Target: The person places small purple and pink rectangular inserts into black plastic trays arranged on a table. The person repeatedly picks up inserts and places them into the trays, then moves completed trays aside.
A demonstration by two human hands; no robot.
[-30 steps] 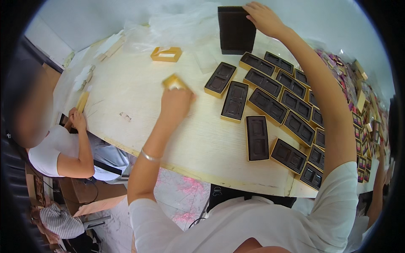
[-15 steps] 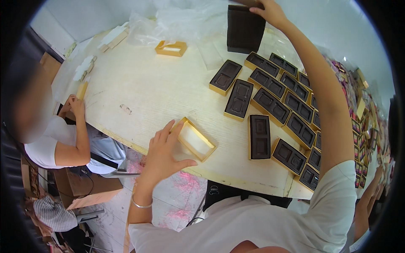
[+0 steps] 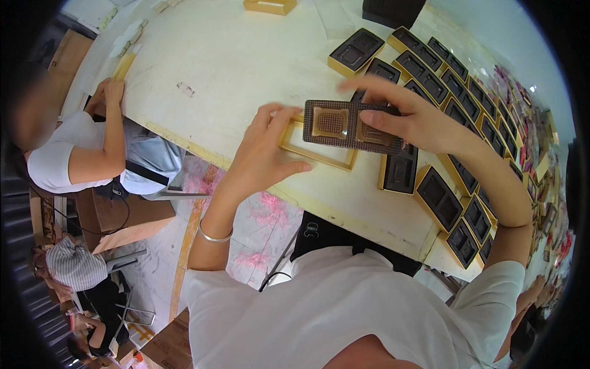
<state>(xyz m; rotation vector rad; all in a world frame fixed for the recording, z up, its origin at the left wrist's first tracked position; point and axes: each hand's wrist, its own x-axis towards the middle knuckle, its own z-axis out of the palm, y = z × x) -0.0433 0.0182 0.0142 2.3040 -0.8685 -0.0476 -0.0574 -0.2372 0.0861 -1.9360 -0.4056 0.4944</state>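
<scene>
My right hand [image 3: 412, 120] is closed on a dark brown plastic tray insert [image 3: 332, 123] with two square compartments, thumb pressed on its face. The insert is tilted over a gold rectangular box frame [image 3: 319, 157] on the table and hides part of it. My left hand [image 3: 264, 147] rests at the frame's left end, fingertips on or beside its rim, thumb stretched apart. It wears a silver bangle. To the right, several gold boxes [image 3: 462, 243] with dark two-compartment inserts stand in slanted rows.
A dark stack [image 3: 393, 11] stands at the table's far edge, beside another gold frame [image 3: 270, 6]. At the left, a co-worker's hands [image 3: 110, 92] are at the table edge. Cardboard boxes [image 3: 123, 215] stand on the floor. Many small packages [image 3: 547, 203] lie at far right.
My right hand has come down from the dark stack at the back and now carries an insert over the gold frame. The view has shifted, so the table appears higher.
</scene>
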